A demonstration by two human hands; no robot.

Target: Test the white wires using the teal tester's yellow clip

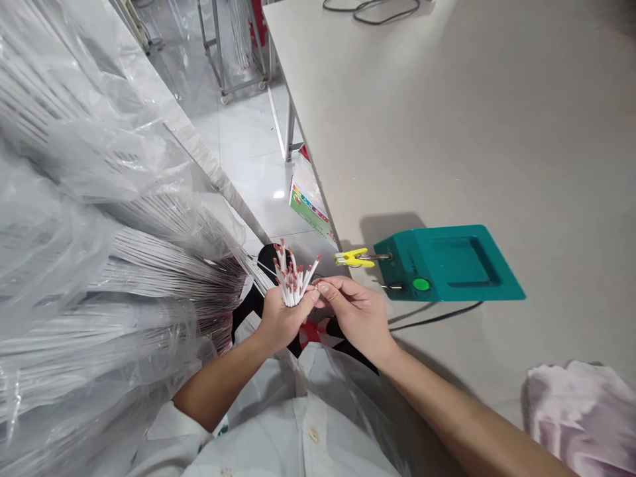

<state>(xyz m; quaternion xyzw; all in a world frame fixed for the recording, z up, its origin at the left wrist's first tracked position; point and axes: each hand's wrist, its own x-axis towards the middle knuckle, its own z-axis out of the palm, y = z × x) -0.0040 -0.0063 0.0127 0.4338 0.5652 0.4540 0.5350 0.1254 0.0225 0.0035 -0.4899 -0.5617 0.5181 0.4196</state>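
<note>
My left hand (pixel 282 318) is closed around a bundle of white wires (pixel 293 291), whose reddish-brown, copper-looking ends fan out above the fist. My right hand (pixel 355 315) meets it at the left thumb, with thumb and forefinger pinched together. Whatever lies in that pinch is too small and hidden to make out. To the right, near the table edge, stands a teal device (pixel 447 265) with a green button (pixel 421 285) and a shallow recessed tray. A yellow clip (pixel 354 257) sits on a metal rod at its left side.
Long bundles of white wires (pixel 163 265) in clear plastic lie on the left. The grey table (pixel 447 132) fills the right, with a black cable (pixel 372 10) at its far end and a pinkish cloth (pixel 581 411) near me. A printed box (pixel 311 199) stands below the table edge.
</note>
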